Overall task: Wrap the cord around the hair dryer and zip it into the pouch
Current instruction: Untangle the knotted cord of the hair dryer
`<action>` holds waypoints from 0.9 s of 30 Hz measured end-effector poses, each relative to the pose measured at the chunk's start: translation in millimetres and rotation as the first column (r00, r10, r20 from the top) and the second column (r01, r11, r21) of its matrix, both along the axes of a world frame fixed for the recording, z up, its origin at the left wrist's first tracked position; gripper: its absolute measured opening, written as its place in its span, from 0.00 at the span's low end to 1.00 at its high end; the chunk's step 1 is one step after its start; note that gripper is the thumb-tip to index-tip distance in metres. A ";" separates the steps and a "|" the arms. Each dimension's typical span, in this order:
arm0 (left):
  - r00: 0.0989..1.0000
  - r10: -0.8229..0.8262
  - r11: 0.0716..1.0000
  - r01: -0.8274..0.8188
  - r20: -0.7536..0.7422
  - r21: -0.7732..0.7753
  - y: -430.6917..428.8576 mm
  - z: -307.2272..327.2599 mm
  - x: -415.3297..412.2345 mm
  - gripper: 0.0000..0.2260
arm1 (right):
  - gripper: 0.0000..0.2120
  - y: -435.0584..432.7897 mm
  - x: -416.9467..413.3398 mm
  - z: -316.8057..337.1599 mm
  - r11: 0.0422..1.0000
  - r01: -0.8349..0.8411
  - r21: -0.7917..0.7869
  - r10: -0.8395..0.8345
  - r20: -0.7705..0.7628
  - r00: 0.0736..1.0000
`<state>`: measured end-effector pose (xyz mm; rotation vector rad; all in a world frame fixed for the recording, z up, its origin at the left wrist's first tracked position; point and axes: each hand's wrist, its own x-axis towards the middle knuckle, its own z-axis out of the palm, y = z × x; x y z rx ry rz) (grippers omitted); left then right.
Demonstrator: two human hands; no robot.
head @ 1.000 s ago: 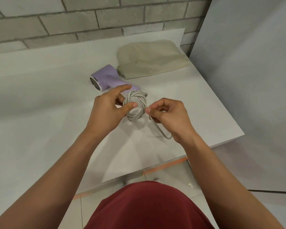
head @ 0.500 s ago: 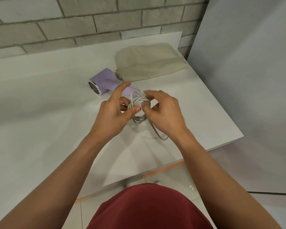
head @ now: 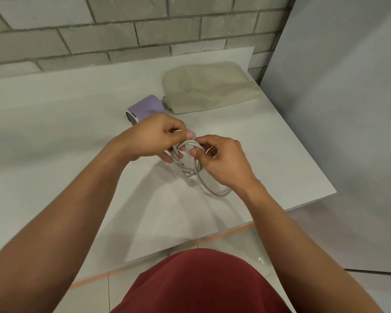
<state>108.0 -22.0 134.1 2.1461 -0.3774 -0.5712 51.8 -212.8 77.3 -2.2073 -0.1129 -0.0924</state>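
Both hands clamped on the cord: left hand has its fingers curled round the upper left of the grey coil, and right hand pinches a strand at the coil's right edge between thumb and forefinger. One loose loop trails from the coil towards the right wrist and rests on the table.

Pouch: beige fabric, lying flat at the far right of the table; contents and zip not discernible.

Hair dryer: lilac, on its side just beyond the left hand, barrel end just beside the pouch's near corner, handle hidden by the fingers.

Surface white, matte. Grey brick wall behind, plain grey panel to the right, tiled floor below.
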 end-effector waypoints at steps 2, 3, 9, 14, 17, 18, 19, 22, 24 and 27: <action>0.981 0.058 0.998 -0.061 0.185 0.007 -4.7 -6.4 -2.8 0.11 | 0.10 -1.3 3.2 -1.1 0.999 -0.021 0.023 0.022 -0.039 0.999; 0.959 0.104 0.995 -0.103 0.263 -0.016 -7.8 -10.8 -5.5 0.12 | 0.10 -2.1 5.1 -1.1 0.998 -0.017 0.056 0.020 -0.066 0.998; 0.898 0.302 0.939 -0.223 0.320 -0.260 -14.2 -26.3 -18.2 0.11 | 0.08 -4.9 8.0 1.5 0.974 -0.041 0.224 0.079 -0.162 0.984; 0.868 0.031 0.997 -0.062 0.496 0.046 -1.8 -20.9 -4.1 0.10 | 0.04 0.8 9.9 -4.3 0.991 0.000 0.135 0.020 -0.151 0.988; 0.758 -0.365 0.897 0.130 0.541 0.423 -3.1 -4.9 8.1 0.17 | 0.05 3.2 9.2 -4.0 0.998 -0.005 0.058 0.013 -0.142 0.990; 0.758 -0.421 0.855 0.149 0.499 0.496 -5.2 2.6 9.9 0.16 | 0.05 3.0 9.6 -3.4 0.999 -0.004 0.037 0.009 -0.134 0.991; 0.751 -0.460 0.817 0.150 0.473 0.557 -7.1 9.1 11.6 0.14 | 0.06 2.5 10.1 -2.6 1.000 -0.003 0.018 0.005 -0.126 0.992; 0.692 -0.504 0.762 0.075 0.517 0.643 -12.2 20.0 13.4 0.12 | 0.07 -0.2 11.4 -1.1 1.000 0.019 0.009 -0.018 -0.103 0.995; 0.695 -0.437 0.781 -0.022 0.571 0.624 -14.7 19.3 11.0 0.13 | 0.09 -2.7 11.2 2.2 0.998 0.031 0.045 -0.028 -0.080 0.996; 0.671 -0.119 0.912 -0.219 0.732 0.348 -12.4 6.7 10.1 0.19 | 0.08 -7.3 10.6 5.6 0.998 -0.016 0.056 0.019 -0.056 0.998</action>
